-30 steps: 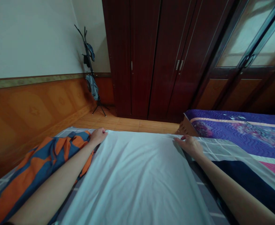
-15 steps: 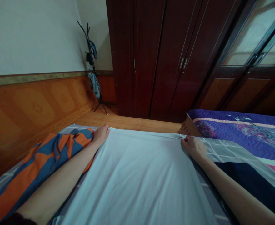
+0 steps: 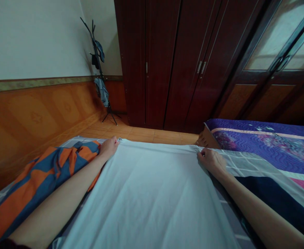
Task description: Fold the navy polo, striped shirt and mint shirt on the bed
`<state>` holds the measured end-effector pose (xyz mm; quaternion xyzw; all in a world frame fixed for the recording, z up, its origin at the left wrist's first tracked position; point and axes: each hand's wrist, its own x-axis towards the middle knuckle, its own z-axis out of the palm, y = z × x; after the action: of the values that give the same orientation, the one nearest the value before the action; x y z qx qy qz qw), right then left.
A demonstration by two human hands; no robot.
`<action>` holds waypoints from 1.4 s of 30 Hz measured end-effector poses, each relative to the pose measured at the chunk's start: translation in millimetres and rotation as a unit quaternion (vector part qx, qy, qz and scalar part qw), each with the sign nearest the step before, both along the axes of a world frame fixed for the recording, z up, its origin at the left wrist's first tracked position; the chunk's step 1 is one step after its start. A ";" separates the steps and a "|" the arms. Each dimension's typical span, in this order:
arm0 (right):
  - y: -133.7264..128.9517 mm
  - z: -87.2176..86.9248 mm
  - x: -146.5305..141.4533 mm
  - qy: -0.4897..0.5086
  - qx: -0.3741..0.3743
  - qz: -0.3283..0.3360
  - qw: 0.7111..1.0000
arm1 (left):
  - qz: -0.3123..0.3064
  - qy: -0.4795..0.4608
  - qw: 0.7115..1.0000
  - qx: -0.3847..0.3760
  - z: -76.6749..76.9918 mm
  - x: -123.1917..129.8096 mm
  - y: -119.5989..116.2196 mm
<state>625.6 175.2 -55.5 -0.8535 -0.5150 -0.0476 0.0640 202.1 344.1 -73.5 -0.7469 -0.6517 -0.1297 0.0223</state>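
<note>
A white cloth (image 3: 154,186) lies stretched over the bed in front of me, with light creases running lengthwise. At its far left corner my left hand (image 3: 108,148) is closed on the edge. My right hand (image 3: 212,160) pinches the far right corner. Beside my left arm is a bunched orange and blue cloth (image 3: 45,173). A dark navy cloth (image 3: 273,193) lies to the right of my right forearm.
The bed's grey checked sheet (image 3: 245,159) shows around the cloths. A purple flowered bedspread (image 3: 271,138) is at the right. Beyond stand a dark red wardrobe (image 3: 162,69), a coat rack (image 3: 97,58) and a glass-doored cabinet (image 3: 263,72).
The whole view has shifted slightly, with most things a little further left and up. Both hands keep their hold on the white cloth's far corners.
</note>
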 end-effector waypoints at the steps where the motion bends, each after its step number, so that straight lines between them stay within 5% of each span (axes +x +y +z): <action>1: -1.9 1.6 -1.9 -0.006 0.002 0.004 1.000 | -0.006 0.001 1.000 0.008 2.1 1.5 -3.5; 5: -10.0 4.7 -22.0 -0.049 0.050 0.117 0.991 | -0.076 -0.001 0.996 0.056 13.2 13.4 -21.9; 8: -11.0 -1.6 -41.3 -0.064 0.071 0.289 0.953 | -0.200 0.012 0.979 0.040 14.4 25.9 -33.5; 10: -10.0 -8.6 -48.7 -0.059 0.041 0.336 0.939 | -0.269 0.026 0.963 0.008 9.9 31.1 -37.2; 14: -8.4 -20.3 -45.8 -0.074 0.028 0.274 0.959 | -0.291 0.040 0.956 -0.026 -3.3 30.1 -35.3; 18: -5.6 -24.9 -35.4 -0.076 0.027 0.288 0.954 | -0.279 0.055 0.954 -0.095 -10.8 24.3 -28.8; 23: -4.0 -27.8 -28.0 -0.083 0.030 0.205 0.975 | -0.172 0.049 0.976 -0.121 -11.9 16.6 -22.2; 28: -5.9 -31.8 -23.7 -0.086 0.037 0.249 0.964 | -0.151 0.053 0.983 -0.092 -5.4 18.1 -25.6; 34: -2.3 -36.1 -18.7 -0.092 0.042 0.259 0.961 | -0.240 0.098 0.963 -0.072 10.1 4.7 -82.9; 38: -0.2 -37.4 -17.6 -0.105 0.038 0.263 0.958 | -0.229 0.158 0.959 -0.049 7.4 -42.3 -133.0; 42: 1.9 -40.4 -15.1 -0.114 0.036 0.264 0.957 | -0.208 0.172 0.962 -0.029 5.8 -91.5 -148.6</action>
<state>610.5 177.1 -95.9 -0.6734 -0.7236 -0.1445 0.0454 110.6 195.5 -67.8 -0.8773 -0.4721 0.0181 0.0851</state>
